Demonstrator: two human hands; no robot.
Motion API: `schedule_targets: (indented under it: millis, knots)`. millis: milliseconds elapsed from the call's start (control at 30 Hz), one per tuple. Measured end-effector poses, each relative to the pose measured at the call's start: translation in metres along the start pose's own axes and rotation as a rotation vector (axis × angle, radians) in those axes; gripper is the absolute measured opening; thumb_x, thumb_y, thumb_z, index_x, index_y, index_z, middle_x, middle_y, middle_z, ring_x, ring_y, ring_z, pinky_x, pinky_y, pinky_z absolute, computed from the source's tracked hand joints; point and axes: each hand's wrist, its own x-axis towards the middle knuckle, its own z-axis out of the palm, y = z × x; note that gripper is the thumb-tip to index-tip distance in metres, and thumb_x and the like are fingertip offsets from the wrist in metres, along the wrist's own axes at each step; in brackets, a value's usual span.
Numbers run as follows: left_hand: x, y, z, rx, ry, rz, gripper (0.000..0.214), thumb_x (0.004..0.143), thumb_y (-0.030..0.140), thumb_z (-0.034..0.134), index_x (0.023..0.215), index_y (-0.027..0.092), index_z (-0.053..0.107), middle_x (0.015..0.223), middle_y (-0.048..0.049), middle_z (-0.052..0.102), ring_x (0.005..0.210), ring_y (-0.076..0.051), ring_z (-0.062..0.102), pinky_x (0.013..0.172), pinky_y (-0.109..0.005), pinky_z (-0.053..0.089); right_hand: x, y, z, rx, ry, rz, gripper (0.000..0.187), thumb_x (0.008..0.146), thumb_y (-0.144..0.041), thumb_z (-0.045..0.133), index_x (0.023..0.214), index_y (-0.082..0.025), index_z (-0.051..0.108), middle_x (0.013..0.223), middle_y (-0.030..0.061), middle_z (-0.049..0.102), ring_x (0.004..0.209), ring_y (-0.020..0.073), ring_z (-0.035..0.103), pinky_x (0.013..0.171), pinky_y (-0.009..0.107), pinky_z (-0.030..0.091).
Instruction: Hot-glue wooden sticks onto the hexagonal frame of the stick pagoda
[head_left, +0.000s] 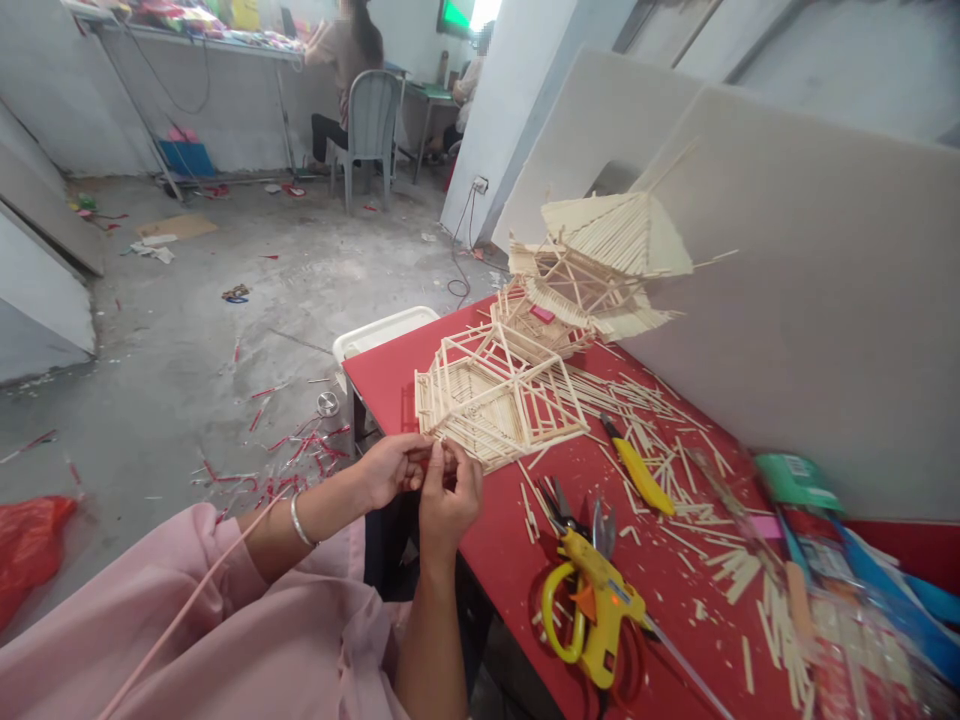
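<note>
My left hand (394, 468), with a bangle on its wrist, is closed at the fingertips beside the red table's near-left edge. Against it, my right hand (452, 485) is closed too, thumb up. Their fingers meet, and whatever they pinch is too small or hidden to name. Just beyond them sits an open lattice model of thin wooden sticks (480, 415). A roofed stick model (622, 240) stands farther back. Right of my hands lie a yellow glue gun (606, 592), yellow-handled scissors (550, 605), dark-jawed pliers (559, 508) and a yellow-handled cutter (643, 468).
Loose sticks (645, 400) and offcuts litter the red table (517, 590). Plastic packets (862, 610) lie at the right, before a pale board (810, 330). A white stool (386, 330) stands beyond the table. Red-and-white scraps (300, 460) cover the floor. Two people sit farther back.
</note>
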Motion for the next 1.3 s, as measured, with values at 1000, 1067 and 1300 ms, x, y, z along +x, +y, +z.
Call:
schedule_targets:
  millis: [1000,1067,1300]
  knots:
    - [0.0005,0.0,0.0001,0.012,0.008,-0.002,0.017,0.082,0.019,0.055,0.07,0.012,0.064,0.056,-0.0029,0.06,0.041,-0.008,0.048,0.038,-0.019,0.031,-0.0002,-0.0008,-0.0003,-0.001,-0.004,0.016,0.029,0.094,-0.039,0.057,0.102,-0.014,0.071,0.084,0.0083,0.068,0.075,0.0157,0.062,0.07,0.028,0.051]
    - [0.0009,-0.0003,-0.0004,0.013,-0.003,-0.001,0.016,0.081,0.02,0.057,0.069,0.012,0.064,0.055,-0.0028,0.06,0.042,-0.008,0.048,0.039,-0.02,0.031,0.0,-0.0008,-0.0005,-0.002,0.0,0.01,0.029,0.094,-0.039,0.057,0.101,-0.014,0.071,0.084,0.0081,0.068,0.074,0.0156,0.062,0.07,0.028,0.051]
    - [0.0017,-0.0012,-0.0016,0.001,-0.006,0.006,0.014,0.08,0.02,0.059,0.07,0.012,0.065,0.059,-0.003,0.062,0.043,-0.008,0.049,0.039,-0.019,0.031,0.0004,0.0,0.0003,0.003,0.006,0.012,0.029,0.094,-0.039,0.057,0.101,-0.014,0.071,0.085,0.0086,0.068,0.075,0.0158,0.062,0.07,0.028,0.051]
